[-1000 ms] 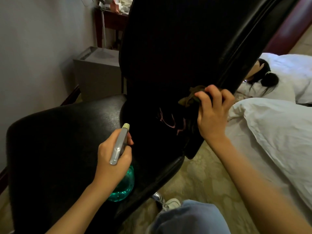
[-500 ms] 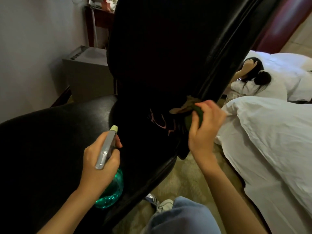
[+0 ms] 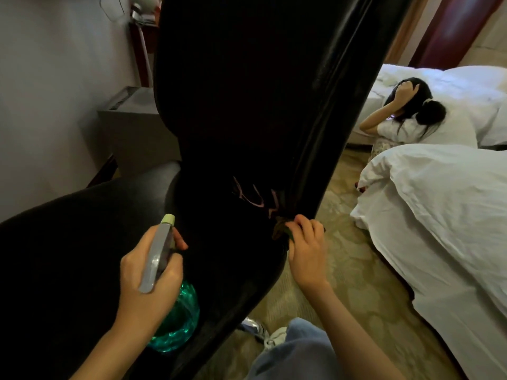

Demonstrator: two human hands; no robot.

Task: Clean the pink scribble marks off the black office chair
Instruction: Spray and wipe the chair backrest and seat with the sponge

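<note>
The black office chair [image 3: 247,91] fills the middle, its backrest rising up and its seat spreading left. Pink scribble marks [image 3: 255,197] show low on the backrest. My right hand [image 3: 304,248] pinches a dark olive cloth [image 3: 281,230] against the chair's edge, just below and right of the marks. My left hand [image 3: 151,267] grips a green spray bottle [image 3: 175,322] by its grey trigger head, nozzle pointing up toward the marks.
A white bed [image 3: 439,215] lies on the right, with a person [image 3: 406,116] sitting on the floor beyond it. A grey box unit [image 3: 131,124] stands by the left wall. Patterned carpet [image 3: 343,270] runs between chair and bed. My knee and shoe show at the bottom.
My right hand has slid down with the cloth, from above and right of the pink marks to below them, baring the marks. The left hand keeps holding the bottle.
</note>
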